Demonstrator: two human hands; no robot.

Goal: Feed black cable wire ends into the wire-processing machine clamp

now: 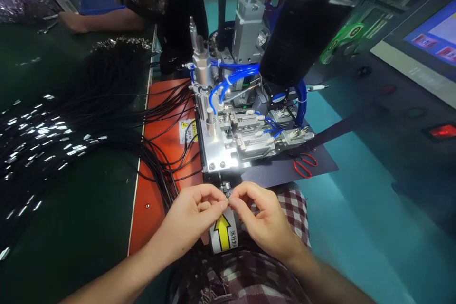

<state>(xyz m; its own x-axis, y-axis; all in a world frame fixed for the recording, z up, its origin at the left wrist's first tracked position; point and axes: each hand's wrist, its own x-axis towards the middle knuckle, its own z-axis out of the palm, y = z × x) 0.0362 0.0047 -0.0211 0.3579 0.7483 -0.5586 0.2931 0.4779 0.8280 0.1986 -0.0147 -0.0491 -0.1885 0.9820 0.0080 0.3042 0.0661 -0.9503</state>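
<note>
My left hand point(199, 211) and my right hand point(261, 211) meet fingertip to fingertip, low in the middle of the head view. Both pinch at a tiny light-coloured piece between the thumbs and forefingers; it is too small to name. Just beyond the fingertips is the front edge of a metal machine point(221, 152) with small cylinders and blue air tubes point(235, 76). Beneath my hands lies a white label with a yellow arrow point(223, 235). Black cables point(156, 164) run in a bundle to the left of my left hand.
Many cables with shiny metal ends point(64, 128) cover the dark green table point(89, 228). Red-handled scissors point(304, 166) lie on the grey plate to the right. A black cylinder point(292, 38) overhangs the machine. A co-worker's arm point(103, 21) rests across the table. A control screen point(434, 38) stands right.
</note>
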